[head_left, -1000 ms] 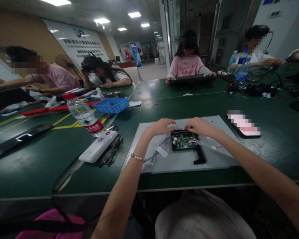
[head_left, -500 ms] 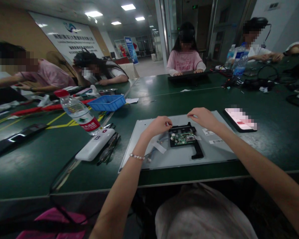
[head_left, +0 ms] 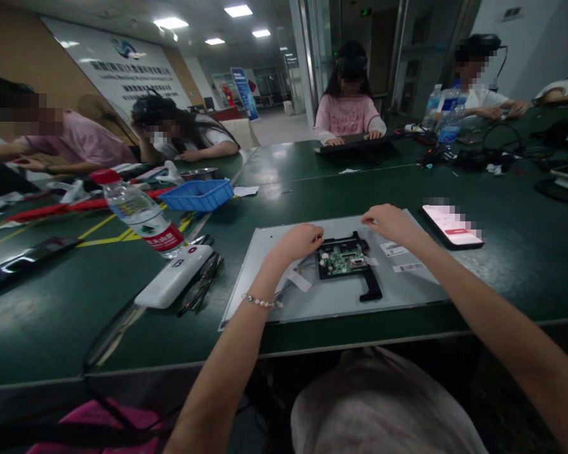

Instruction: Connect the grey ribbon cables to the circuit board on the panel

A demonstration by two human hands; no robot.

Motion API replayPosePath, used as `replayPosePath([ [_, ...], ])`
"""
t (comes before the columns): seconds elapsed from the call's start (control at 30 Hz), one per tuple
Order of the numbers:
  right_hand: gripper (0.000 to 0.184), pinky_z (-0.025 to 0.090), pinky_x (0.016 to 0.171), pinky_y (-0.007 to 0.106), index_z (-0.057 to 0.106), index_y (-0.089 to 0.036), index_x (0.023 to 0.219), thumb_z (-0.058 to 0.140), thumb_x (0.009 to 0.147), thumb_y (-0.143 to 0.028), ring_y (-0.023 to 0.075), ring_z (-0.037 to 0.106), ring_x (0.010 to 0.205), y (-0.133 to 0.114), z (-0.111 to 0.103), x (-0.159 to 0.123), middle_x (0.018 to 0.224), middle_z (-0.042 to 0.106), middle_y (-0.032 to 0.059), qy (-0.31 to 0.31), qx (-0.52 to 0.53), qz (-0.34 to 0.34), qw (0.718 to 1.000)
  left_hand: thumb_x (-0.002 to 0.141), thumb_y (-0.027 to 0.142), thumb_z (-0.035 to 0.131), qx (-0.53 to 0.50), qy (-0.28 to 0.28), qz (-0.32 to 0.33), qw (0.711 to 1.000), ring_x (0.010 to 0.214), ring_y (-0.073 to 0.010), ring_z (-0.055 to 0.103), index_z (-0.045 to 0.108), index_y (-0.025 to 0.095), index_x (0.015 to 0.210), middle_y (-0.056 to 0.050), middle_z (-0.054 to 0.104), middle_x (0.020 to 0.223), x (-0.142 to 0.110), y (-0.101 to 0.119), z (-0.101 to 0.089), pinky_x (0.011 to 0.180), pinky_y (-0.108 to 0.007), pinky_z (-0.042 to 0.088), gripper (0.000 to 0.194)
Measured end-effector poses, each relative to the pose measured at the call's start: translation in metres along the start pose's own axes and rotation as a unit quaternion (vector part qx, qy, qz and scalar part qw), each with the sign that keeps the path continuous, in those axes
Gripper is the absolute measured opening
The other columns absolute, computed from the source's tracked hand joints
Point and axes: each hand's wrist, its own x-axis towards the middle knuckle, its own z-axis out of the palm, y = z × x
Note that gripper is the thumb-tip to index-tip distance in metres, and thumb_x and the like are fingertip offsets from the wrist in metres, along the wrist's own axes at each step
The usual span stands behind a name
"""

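A flat grey panel (head_left: pixel 322 304) lies on the green table before me, several labels on its right part. On the panel sits a black plastic bracket (head_left: pixel 370 287) around a green circuit board (head_left: pixel 343 261). My left hand (head_left: pixel 297 243) is at the bracket's upper left corner, fingers curled together; whether they hold anything is hidden. To the right of the bracket, my right hand (head_left: pixel 389 222) hovers over the panel's far edge with fingertips pinched, apart from the bracket. Thin cables and a strip of white tape (head_left: pixel 299 279) lie left of the board, partly behind my left wrist.
Left of the panel are a white power bank (head_left: pixel 173 277), glasses (head_left: pixel 202 284) and a tilted water bottle (head_left: pixel 139 217). A blue tray (head_left: pixel 199 195) stands farther back. A phone (head_left: pixel 451 225) lies to the right. Several people sit around the table.
My hands have parted: the right has moved away from the bracket's upper edge toward the right, while the left stays near its upper left corner. The camera view has shifted slightly.
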Motion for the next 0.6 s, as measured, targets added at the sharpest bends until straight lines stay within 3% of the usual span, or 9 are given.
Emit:
replayPosePath([
  [0.33, 0.025, 0.048, 0.071, 0.034, 0.074, -0.020, 0.092, 0.050, 0.085, -0.016, 0.0225, 0.063, 0.086, 0.002, 0.006, -0.001, 0.098, 0.069, 0.0080, -0.002, 0.019, 0.011, 1.000, 0.086, 0.023, 0.043, -0.018, -0.003, -0.006, 1.000, 0.063, -0.0158, 0.057, 0.061, 0.018, 0.080, -0.003, 0.062, 0.069, 0.001, 0.001, 0.005, 0.059, -0.026, 0.036, 0.019],
  [0.6, 0.024, 0.045, 0.084, 0.032, 0.071, -0.019, 0.100, 0.051, 0.087, -0.017, 0.0215, 0.061, 0.095, -0.011, 0.012, 0.006, 0.102, 0.069, 0.0080, 0.020, 0.045, -0.011, 0.999, 0.083, 0.020, 0.046, -0.018, 0.005, -0.010, 1.000, 0.060, -0.0150, 0.056, 0.061, 0.017, 0.076, -0.003, 0.062, 0.065, 0.002, 0.001, 0.003, 0.058, -0.025, 0.035, 0.017],
])
